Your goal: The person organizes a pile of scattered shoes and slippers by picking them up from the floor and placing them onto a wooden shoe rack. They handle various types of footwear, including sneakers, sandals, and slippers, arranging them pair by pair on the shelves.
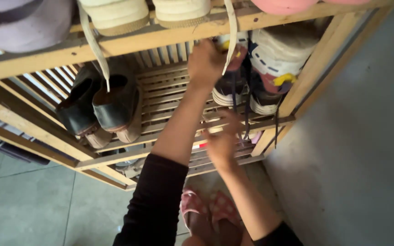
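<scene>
Head view: left hand [204, 64] reaches sneakers [245, 89] (toes pointing out), right hand [221, 141] nr laces.

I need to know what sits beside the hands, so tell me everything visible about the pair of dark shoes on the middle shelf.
The pair of dark shoes looks like black leather with tan soles. They lie side by side at the left of the slatted wooden shelf, openings facing the camera. A pale strap hangs from the shelf above across them. Neither the left hand nor the right hand touches them.
</scene>
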